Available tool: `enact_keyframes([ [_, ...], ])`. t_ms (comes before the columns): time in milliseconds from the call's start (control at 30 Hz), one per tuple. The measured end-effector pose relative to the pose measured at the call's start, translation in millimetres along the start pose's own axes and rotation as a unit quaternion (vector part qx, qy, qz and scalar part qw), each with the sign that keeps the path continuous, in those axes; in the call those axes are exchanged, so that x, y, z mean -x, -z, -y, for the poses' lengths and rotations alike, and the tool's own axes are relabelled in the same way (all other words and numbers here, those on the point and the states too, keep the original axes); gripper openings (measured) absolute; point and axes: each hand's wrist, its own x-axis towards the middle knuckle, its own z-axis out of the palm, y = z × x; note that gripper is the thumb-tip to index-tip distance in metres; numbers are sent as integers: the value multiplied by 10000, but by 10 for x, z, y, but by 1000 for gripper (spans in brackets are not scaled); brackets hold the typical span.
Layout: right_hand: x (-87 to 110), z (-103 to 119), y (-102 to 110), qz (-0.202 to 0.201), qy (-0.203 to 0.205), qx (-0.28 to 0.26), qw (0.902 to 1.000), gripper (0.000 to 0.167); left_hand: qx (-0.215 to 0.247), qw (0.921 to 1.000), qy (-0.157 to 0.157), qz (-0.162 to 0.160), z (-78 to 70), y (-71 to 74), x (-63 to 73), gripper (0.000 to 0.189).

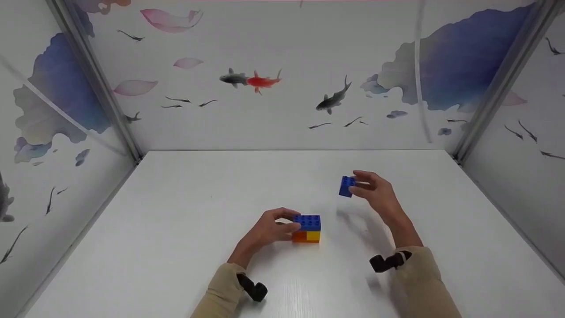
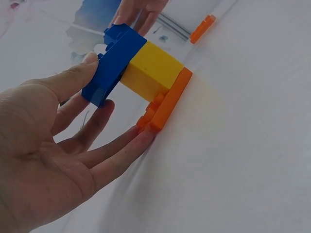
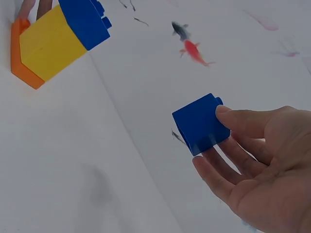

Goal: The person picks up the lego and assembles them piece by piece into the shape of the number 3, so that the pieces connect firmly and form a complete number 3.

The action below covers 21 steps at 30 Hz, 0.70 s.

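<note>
Head: left hand (image 1: 271, 229) grips toy-brick stack (image 1: 307, 229); right hand (image 1: 378, 194) pinches loose blue brick (image 1: 345, 186) aloft at stack's one-thirty. Left wrist: upper blue brick (image 2: 116, 63) overhangs yellow brick (image 2: 153, 70); pressing overhang could tip it. Right wrist: fingertip pinch could slip, dropping brick.

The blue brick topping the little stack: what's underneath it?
Under the blue brick, a yellow brick fills one end only, with an orange brick below; beside the yellow one is a gap. The yellow brick's top is covered by the blue one, so it cannot be seen.
</note>
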Motion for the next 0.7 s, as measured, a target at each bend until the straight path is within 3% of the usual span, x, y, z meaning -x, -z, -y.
enact_keyframes([
  [367, 192, 310, -161, 259, 512, 474, 9972, 54, -35, 9998, -187, 11, 25, 10, -5, 42],
  [700, 375, 522, -343, 601, 699, 406, 9949, 50, -55, 9999, 83, -47, 12, -3, -10, 38],
])
